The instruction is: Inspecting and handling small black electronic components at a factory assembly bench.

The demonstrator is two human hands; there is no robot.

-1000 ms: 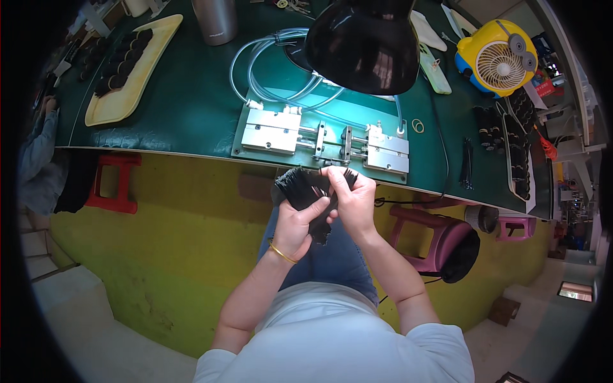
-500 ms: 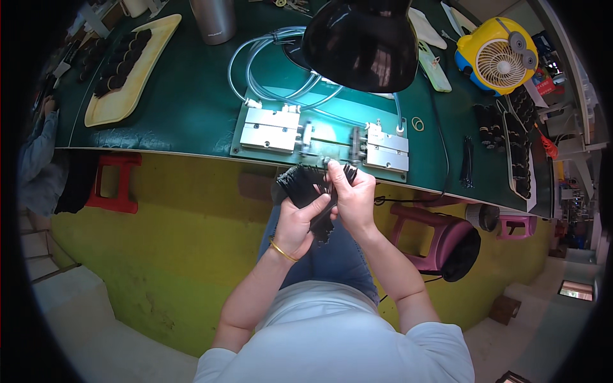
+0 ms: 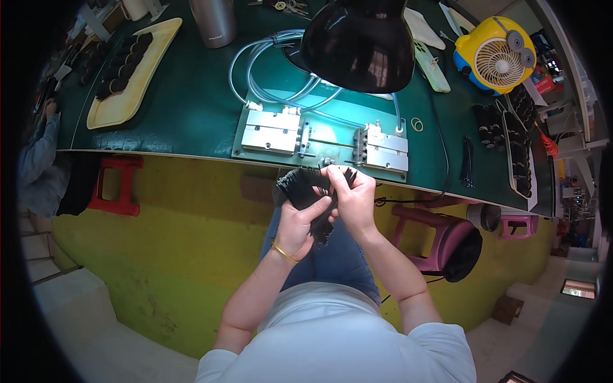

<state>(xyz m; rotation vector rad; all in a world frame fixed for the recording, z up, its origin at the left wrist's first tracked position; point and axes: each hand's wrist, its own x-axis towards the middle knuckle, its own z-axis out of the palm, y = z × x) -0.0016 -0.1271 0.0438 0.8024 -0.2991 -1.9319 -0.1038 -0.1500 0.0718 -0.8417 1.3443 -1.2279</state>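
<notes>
In front of the bench edge, my left hand point(image 3: 300, 225) is closed around a fanned bundle of short, thin black wires point(image 3: 302, 184). My right hand point(image 3: 352, 199) pinches some of the strands at the bundle's right side, its thumb pointing up and forefinger curled. What lies between those fingertips is too small to make out. Just beyond the hands sits a pneumatic fixture on a flat plate, with a left metal cylinder block point(image 3: 270, 131) and a right metal cylinder block point(image 3: 386, 151) facing each other across a gap.
A black lamp point(image 3: 357, 48) overhangs the fixture; clear air hoses point(image 3: 237, 70) coil behind it. Left is a cream tray point(image 3: 143, 83) of black bundles; right are a yellow fan point(image 3: 498, 60), more black bundles point(image 3: 490, 126) and loose black strands point(image 3: 467, 163). A pink stool point(image 3: 431, 239) stands below.
The fixture's jaws, blurred and closer together before, now sit drawn back toward their blocks. My right thumb has shifted slightly left; both hands keep hold of the bundle.
</notes>
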